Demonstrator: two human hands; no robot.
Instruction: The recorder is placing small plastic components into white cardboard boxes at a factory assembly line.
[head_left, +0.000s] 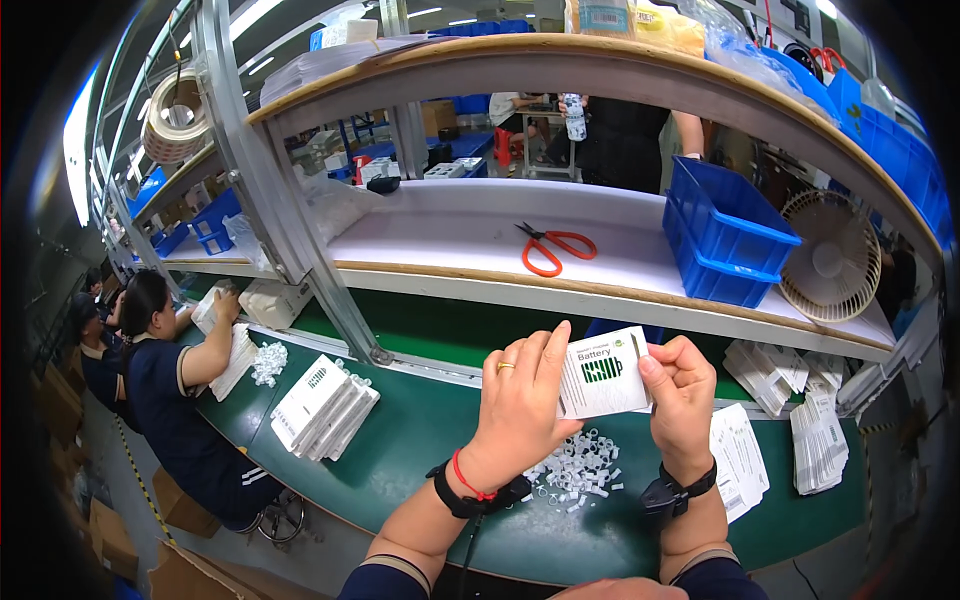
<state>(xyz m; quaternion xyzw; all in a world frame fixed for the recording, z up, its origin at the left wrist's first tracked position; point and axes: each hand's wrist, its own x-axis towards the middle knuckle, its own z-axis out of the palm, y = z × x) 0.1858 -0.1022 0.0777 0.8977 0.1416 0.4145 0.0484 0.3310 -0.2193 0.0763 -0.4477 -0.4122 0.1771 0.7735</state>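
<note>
A flat white carton (604,374) with a green battery picture is held up above the green worktable. My right hand (682,400) pinches its right edge between thumb and fingers. Along the carton's left edge lies my left hand (524,400), fingers pointing up and thumb at the lower corner; the fingertips' far side is hidden. Beneath the carton, a heap of small white plastic rings (580,466) is spread on the table. White printed card pieces (738,462) lie flat beside my right wrist.
Stacked white cartons (322,408) stand at the left, and folded card bundles (820,440) at the right. Red-handled scissors (552,248) and blue bins (728,235) are on the shelf ahead. A fan (830,258) stands at its right end. A co-worker (190,390) sits at the left.
</note>
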